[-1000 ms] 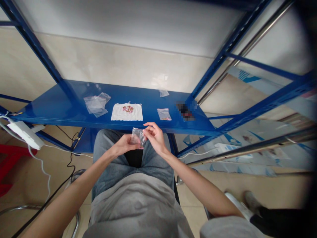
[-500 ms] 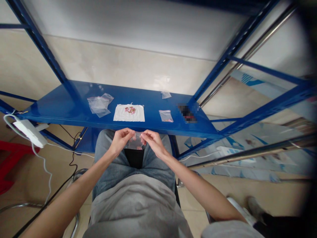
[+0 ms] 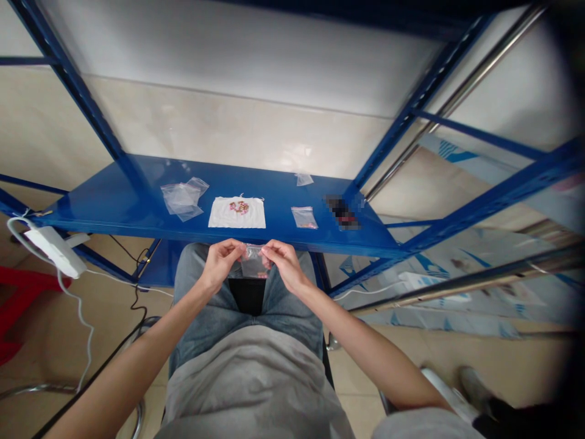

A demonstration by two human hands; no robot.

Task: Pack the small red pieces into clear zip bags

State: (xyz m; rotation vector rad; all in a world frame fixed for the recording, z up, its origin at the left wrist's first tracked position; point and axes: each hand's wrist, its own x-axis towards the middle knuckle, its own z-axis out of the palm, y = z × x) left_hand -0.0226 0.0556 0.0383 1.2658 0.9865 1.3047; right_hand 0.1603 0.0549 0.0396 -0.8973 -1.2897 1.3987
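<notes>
A small clear zip bag (image 3: 254, 263) with a few pinkish bits in its bottom hangs between both hands above my lap. My left hand (image 3: 220, 262) pinches the bag's top edge at its left end. At the right end my right hand (image 3: 284, 263) pinches the same edge. On the blue shelf (image 3: 114, 204) just beyond lies a white cloth (image 3: 237, 213) with a small heap of pink and red pieces on it.
A pile of empty clear bags (image 3: 183, 197) lies left of the cloth. A filled small bag (image 3: 304, 217) and another clear bag (image 3: 303, 178) lie to its right, near a dark blurred item (image 3: 340, 211). A white power strip (image 3: 55, 251) hangs at the left.
Both hands have moved to the top edge of the bag, which now hangs upright between them. One second ago the left hand cupped it while the right fingers were at its mouth.
</notes>
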